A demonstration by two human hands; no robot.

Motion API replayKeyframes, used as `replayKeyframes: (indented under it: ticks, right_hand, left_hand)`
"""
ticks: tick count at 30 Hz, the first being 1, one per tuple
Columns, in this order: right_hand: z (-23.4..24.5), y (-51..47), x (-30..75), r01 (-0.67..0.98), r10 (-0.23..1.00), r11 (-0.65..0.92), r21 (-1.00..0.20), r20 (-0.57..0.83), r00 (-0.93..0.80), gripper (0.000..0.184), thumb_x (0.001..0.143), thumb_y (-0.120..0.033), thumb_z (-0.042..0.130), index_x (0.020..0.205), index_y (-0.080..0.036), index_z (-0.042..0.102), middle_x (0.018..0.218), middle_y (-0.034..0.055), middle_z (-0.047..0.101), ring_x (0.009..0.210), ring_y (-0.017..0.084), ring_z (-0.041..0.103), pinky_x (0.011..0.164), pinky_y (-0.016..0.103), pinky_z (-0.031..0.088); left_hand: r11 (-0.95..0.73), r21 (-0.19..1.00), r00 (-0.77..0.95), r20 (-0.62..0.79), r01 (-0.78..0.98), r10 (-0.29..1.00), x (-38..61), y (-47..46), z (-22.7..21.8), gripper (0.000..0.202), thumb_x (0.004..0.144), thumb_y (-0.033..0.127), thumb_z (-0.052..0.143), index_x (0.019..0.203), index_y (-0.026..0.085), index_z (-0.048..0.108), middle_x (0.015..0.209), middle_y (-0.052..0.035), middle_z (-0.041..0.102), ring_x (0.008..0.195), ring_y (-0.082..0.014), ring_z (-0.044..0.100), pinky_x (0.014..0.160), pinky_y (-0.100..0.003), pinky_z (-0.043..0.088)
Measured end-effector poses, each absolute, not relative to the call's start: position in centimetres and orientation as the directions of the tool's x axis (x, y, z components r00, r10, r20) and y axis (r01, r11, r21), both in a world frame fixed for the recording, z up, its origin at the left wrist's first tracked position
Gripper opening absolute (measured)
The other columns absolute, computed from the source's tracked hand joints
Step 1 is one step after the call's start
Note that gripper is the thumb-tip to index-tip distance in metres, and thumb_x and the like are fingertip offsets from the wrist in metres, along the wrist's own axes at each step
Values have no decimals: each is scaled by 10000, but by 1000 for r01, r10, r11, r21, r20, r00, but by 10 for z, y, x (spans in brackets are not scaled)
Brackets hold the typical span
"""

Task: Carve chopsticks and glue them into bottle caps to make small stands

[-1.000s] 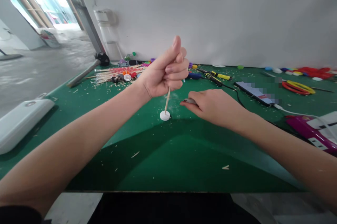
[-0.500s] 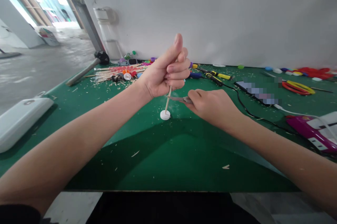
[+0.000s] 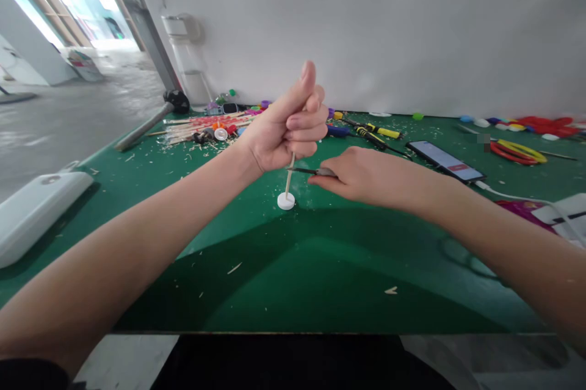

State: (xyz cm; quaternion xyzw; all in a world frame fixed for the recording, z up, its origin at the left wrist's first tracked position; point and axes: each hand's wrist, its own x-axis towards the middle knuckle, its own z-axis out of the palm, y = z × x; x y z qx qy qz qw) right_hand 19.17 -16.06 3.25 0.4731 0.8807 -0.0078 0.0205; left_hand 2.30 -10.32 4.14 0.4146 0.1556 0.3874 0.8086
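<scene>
My left hand is closed around a thin wooden stick, thumb pointing up. The stick leans slightly, its lower end on a small round white cap that lies on the green table. To the right, my right hand is closed around a thin-bladed knife, most of its handle hidden by the fingers. The blade points left and touches or crosses the stick just below my left fist; which of these, I cannot tell.
At the back left lie a bundle of wooden sticks, coloured caps and a hammer. A white case stands at the left. Back right hold a soldering iron, a phone and cable loops. Wood shavings litter the table.
My right hand has turned over so its back faces up more, and the knife blade now looks darker. The left hand, stick and cap have shifted only slightly left.
</scene>
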Motion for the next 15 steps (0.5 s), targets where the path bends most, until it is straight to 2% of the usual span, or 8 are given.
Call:
replayKeyframes:
  ticks: [2,3,4,7,9,15]
  right_hand:
    - [35,-158,194,820,814,568,-64,-106,-572,545,951,-577,277,639,-189,500,522,-21,488,417,81,352,478,273,224]
    - [33,-157,196,820,814,571,-47,-96,-572,552,952,-582,267,648,-189,508,518,-21,487,415,83,354,475,273,217]
    - [31,-157,197,822,821,570,9,-57,-569,552,954,-577,259,669,-188,526,522,-16,496,422,90,366,477,274,207]
    - [20,-161,201,820,819,490,295,167,-549,528,968,-528,258,783,-165,593,579,30,566,473,128,431,496,283,163]
    - [14,-163,203,813,799,423,401,258,-543,534,974,-512,249,842,-147,616,609,53,600,487,143,456,503,287,139]
    - [9,-164,201,801,778,425,422,283,-561,559,976,-522,237,856,-144,632,619,57,622,466,134,453,504,289,130]
  left_hand:
    - [365,791,663,68,-492,746,23,-101,41,527,896,616,397,626,174,493,415,80,252,284,-25,286,276,-131,162]
    - [368,790,669,70,-490,740,23,-101,41,525,902,606,395,621,173,488,416,80,252,284,-24,288,278,-130,161]
    - [369,789,673,76,-492,736,23,-100,41,525,908,598,391,615,172,483,417,79,254,284,-23,291,279,-129,161]
    - [362,777,668,99,-514,738,24,-100,41,533,918,587,386,602,167,472,418,76,262,285,-22,300,279,-127,167]
    - [358,771,667,114,-527,737,24,-100,42,533,920,582,389,599,165,469,419,75,267,287,-21,305,280,-127,173]
    - [364,774,674,107,-518,731,25,-100,42,517,914,562,429,586,164,459,409,78,268,288,-18,299,286,-124,163]
